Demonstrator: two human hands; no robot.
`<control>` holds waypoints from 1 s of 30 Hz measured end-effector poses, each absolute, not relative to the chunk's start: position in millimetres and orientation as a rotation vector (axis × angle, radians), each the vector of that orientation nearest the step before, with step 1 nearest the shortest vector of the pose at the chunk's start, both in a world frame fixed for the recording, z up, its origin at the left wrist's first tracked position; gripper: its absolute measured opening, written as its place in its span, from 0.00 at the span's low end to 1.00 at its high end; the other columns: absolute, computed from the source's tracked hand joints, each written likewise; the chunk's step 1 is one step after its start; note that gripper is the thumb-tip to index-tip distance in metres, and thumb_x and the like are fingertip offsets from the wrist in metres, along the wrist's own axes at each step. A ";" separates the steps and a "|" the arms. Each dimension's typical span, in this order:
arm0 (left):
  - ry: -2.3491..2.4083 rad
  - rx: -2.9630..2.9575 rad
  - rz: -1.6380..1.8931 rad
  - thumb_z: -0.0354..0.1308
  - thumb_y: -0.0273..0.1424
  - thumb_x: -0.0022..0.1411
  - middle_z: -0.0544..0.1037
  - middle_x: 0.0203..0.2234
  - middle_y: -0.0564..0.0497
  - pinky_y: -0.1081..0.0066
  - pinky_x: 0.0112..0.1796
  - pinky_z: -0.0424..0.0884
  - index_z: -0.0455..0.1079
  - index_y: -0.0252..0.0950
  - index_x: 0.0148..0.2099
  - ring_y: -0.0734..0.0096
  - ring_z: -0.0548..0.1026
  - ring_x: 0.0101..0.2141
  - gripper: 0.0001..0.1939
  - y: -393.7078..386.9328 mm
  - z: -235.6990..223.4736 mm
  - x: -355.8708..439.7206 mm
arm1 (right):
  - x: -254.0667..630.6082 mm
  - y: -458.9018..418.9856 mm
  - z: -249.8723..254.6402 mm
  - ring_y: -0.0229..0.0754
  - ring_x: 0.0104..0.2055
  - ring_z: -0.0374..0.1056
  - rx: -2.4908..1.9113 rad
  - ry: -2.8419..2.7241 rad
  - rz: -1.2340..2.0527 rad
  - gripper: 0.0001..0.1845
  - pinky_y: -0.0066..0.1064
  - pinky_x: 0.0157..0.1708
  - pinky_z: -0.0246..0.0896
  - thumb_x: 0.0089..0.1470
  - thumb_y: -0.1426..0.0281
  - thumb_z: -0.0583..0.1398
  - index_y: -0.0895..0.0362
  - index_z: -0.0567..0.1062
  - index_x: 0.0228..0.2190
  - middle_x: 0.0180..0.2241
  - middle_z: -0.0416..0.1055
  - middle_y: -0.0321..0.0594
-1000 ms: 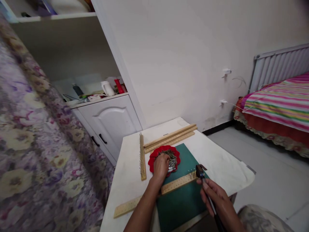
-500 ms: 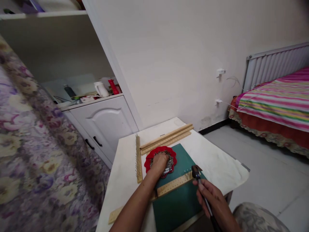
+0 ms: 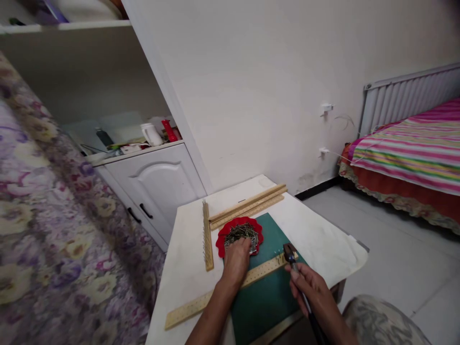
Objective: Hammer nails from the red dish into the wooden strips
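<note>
My left hand [image 3: 237, 256] is at the near edge of a red scalloped dish [image 3: 220, 243] full of loose nails [image 3: 240, 232]. Its fingers are bent down at the pile, and what they pinch, if anything, is hidden. My right hand [image 3: 307, 285] grips a hammer [image 3: 289, 254] by its dark handle. The hammer head hovers by the right end of a wooden strip [image 3: 262, 270] with rows of holes. Several nails [image 3: 279, 258] stand upright in that end. This strip lies across a green mat [image 3: 266, 306], and my left forearm covers part of it.
Another wooden strip [image 3: 209, 249], bristling with nails, stands left of the dish. More strips [image 3: 247, 207] lie at the back of the white table [image 3: 323, 235]. A cabinet [image 3: 161, 182] and floral curtain [image 3: 72, 239] are on the left, a bed [image 3: 406, 153] on the right.
My left hand has drawn back from the middle of the nails toward the dish's near edge. My right hand keeps the hammer near the strip's end. The view has swung slightly.
</note>
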State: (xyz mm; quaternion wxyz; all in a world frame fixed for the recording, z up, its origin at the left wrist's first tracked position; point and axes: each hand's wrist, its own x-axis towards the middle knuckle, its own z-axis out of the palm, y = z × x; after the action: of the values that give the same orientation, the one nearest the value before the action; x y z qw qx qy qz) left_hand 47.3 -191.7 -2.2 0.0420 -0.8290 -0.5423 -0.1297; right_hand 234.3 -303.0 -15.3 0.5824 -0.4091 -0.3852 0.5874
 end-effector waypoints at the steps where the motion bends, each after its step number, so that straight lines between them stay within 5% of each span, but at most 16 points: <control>1: -1.687 -2.518 -0.399 0.45 0.27 0.61 0.72 0.31 0.49 0.71 0.35 0.59 0.66 0.37 0.35 0.66 0.69 0.33 0.09 -193.0 -4.2 47.3 | 234.0 -302.6 -15.2 0.24 0.09 0.49 -0.959 -0.905 1.366 0.17 0.16 0.09 0.39 0.50 0.54 0.57 0.57 0.65 0.27 0.15 0.62 0.25; 16: -1.693 -2.815 -1.309 0.47 0.30 0.61 0.72 0.31 0.50 0.72 0.35 0.65 0.69 0.38 0.35 0.69 0.70 0.34 0.10 -258.3 15.4 62.1 | 227.7 -304.0 -13.0 0.28 0.11 0.50 -1.073 -0.871 1.229 0.18 0.21 0.10 0.42 0.46 0.58 0.62 0.56 0.68 0.35 0.18 0.66 0.29; 30: -1.556 -3.025 -1.118 0.48 0.29 0.61 0.73 0.27 0.49 0.71 0.33 0.65 0.70 0.39 0.33 0.69 0.70 0.32 0.10 -283.0 10.8 89.8 | 230.8 -303.2 -11.2 0.27 0.10 0.49 -1.051 -0.846 1.210 0.14 0.20 0.08 0.43 0.45 0.61 0.62 0.55 0.68 0.32 0.20 0.66 0.28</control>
State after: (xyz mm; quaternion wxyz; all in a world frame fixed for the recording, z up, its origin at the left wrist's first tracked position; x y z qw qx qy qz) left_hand 89.8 -283.0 10.8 -0.2177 -0.8245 -0.4242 -0.3048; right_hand 230.8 -303.2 -11.2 0.6169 -0.4566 -0.3674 0.5254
